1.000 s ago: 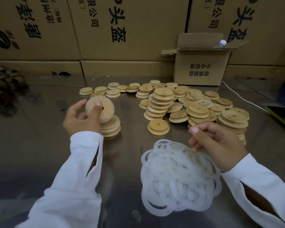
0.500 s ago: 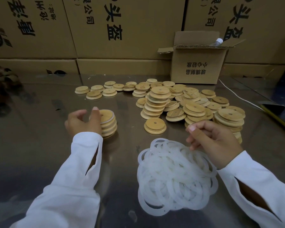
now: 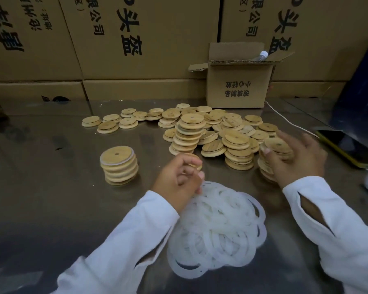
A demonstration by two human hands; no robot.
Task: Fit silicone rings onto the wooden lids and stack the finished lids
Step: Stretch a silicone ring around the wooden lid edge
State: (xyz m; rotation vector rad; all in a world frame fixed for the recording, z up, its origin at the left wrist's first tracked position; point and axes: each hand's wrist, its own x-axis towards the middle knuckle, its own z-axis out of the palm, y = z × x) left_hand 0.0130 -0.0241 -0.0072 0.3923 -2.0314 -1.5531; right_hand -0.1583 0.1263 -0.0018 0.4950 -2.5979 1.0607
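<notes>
**Taking up the next lid and ring**

The right hand [image 3: 295,160] curls its fingers round the top lid [image 3: 277,145] of a stack toward the right edge of the tabletop [image 3: 40,198]. The left hand [image 3: 177,179] is curled at the far rim of the ring pile [image 3: 219,230], which lies near the front edge. Blur hides whether it pinches a ring. The finished stack [image 3: 119,164], with white rings showing at the rims, stands left of centre. It is well apart from the bare lids [image 3: 189,128] heaped toward the back edge.

Handling: the lids are probably light, stiff and smooth. Grip by the rim, thumb opposite fingers. The rings are probably soft, limp and clingy. Pinch one at the pile's edge and lift until its neighbours drop off.
</notes>
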